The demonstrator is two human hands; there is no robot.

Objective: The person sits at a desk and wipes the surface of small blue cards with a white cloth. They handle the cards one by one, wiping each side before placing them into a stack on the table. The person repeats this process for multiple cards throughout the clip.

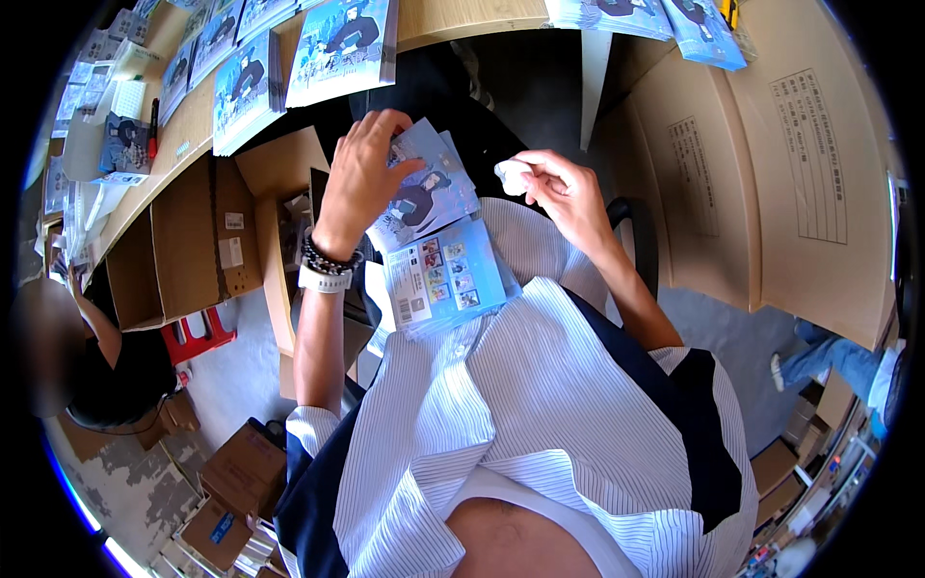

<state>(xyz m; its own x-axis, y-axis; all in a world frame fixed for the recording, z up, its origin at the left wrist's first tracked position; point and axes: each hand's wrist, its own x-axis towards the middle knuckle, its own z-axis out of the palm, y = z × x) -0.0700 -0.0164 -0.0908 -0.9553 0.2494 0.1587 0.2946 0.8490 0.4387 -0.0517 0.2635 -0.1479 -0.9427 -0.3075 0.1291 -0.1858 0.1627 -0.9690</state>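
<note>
Right grip [567, 190] pinched on a small white piece [512, 176], off the right edge of the upper blue packet [424, 197]. Gap between that grip and the cardboard boxes [713, 183] to the right. Left grip [358, 178] over the packet's left edge, thumb and finger apart; can't tell if clamped. Lower packets [445, 275] meet its bottom edge, on my lap. Stacks [343, 46] line the tabletop's [462, 21] near edge.

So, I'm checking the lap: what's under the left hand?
Under the left hand, part of a blue illustrated packet shows, with another packet behind it; whatever the hand itself covers can't be seen.
</note>
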